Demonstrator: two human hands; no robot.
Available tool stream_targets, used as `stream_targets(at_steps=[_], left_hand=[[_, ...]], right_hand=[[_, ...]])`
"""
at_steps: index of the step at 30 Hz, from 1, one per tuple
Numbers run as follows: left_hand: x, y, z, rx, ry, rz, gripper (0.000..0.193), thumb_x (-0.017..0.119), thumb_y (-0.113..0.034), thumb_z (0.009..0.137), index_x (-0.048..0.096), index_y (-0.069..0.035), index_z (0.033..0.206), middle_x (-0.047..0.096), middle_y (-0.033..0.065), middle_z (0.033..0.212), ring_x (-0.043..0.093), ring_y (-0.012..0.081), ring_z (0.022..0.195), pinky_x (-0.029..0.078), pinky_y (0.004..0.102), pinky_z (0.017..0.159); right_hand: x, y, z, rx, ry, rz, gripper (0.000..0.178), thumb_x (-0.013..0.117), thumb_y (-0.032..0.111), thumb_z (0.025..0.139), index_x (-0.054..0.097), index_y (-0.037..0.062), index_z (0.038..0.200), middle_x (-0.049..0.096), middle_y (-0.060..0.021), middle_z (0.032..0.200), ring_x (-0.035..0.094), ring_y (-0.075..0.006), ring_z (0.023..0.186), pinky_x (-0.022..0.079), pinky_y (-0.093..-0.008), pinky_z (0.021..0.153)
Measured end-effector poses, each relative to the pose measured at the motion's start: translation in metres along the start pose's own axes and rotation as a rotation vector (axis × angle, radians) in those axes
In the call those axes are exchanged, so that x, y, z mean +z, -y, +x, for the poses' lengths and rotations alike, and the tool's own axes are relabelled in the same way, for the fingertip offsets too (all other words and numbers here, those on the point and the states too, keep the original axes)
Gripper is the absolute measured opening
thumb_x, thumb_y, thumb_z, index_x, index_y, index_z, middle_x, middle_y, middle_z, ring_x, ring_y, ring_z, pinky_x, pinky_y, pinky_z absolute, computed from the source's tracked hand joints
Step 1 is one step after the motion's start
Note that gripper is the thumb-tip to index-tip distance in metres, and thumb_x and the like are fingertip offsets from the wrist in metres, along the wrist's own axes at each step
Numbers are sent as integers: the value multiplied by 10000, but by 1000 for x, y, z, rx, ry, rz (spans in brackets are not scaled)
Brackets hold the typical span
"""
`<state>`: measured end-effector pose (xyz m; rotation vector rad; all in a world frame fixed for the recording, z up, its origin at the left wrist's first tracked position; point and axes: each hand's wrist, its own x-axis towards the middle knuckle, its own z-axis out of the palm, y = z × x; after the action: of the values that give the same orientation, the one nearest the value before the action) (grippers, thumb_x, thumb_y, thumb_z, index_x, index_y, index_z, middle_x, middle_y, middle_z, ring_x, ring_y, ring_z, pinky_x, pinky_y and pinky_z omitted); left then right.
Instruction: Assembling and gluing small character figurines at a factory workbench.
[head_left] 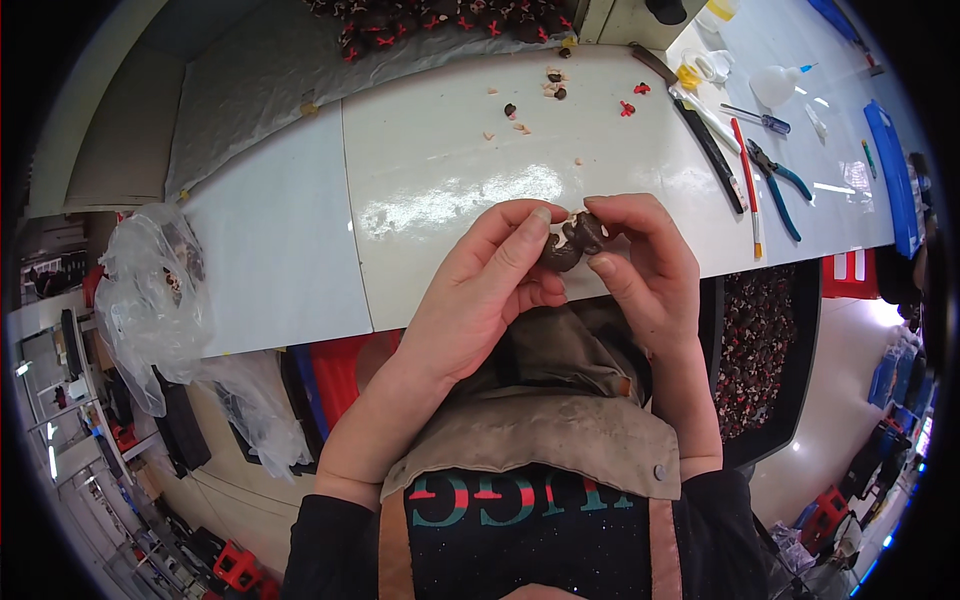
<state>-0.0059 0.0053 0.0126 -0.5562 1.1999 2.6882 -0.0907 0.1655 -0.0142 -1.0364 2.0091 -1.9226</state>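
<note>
Roundly lumpy brown piece point(562, 256) between left hand point(487, 268) and right hand point(655, 262)

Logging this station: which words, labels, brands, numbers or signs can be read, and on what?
Black shirt: large teal-and-red lettering, partly covered by the brown apron; I won't transcribe it.
Dark piece in the left hand and right hand: no lettering visible.
Pliers, black tool: any markings too small to read.
</note>
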Motion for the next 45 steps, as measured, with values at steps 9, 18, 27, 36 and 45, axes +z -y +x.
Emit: stream_targets(at_steps=[9, 18, 27, 36, 45], left_hand=[[0, -1, -1, -5, -8, 25, 333, 493, -333, 977, 521, -65, 1173, 562, 13, 971, 533, 65, 716, 478, 226, 697], [2, 0, -1, -7, -34, 43, 339, 495, -353, 973, 531, -71, 1158, 566, 7, 964, 522, 56, 695, 469, 217, 675], [6, -1, -5, 61, -71, 119, 302, 499, -322, 976, 542, -69, 1135, 548, -7, 932, 521, 54, 771, 489, 229, 710], [0, 1, -5, 117, -83, 148, 287, 485, -295, 985, 552, -63, 1140, 549, -1, 965, 529, 57, 800, 497, 234, 753], [0, 1, -3, 114, -79, 210, 288, 488, -281, 984, 574, -28, 1091, 567, -7, 901, 516, 44, 756, 484, 211, 735]], right_hand=[[0, -4, -2, 3, 1, 90, 331, 683, 21, 791, 558, 20, 1097, 587, -72, 1034, 574, -167, 938, 461, -282, 828], [1, -6, -3, 8, -5, 143, 332, 700, 20, 767, 537, 15, 1056, 580, -82, 1035, 573, -172, 941, 465, -290, 836], [4, -6, -3, -4, -29, 156, 371, 734, 2, 701, 522, 32, 1004, 572, -89, 999, 571, -197, 945, 458, -312, 847], [7, -1, 0, -115, -50, -45, 400, 751, -16, 644, 562, 51, 990, 588, -82, 960, 579, -220, 901, 471, -318, 805], [7, -1, 1, -146, 8, -102, 383, 767, 2, 606, 602, 64, 946, 616, -51, 890, 584, -202, 834, 483, -294, 706]])
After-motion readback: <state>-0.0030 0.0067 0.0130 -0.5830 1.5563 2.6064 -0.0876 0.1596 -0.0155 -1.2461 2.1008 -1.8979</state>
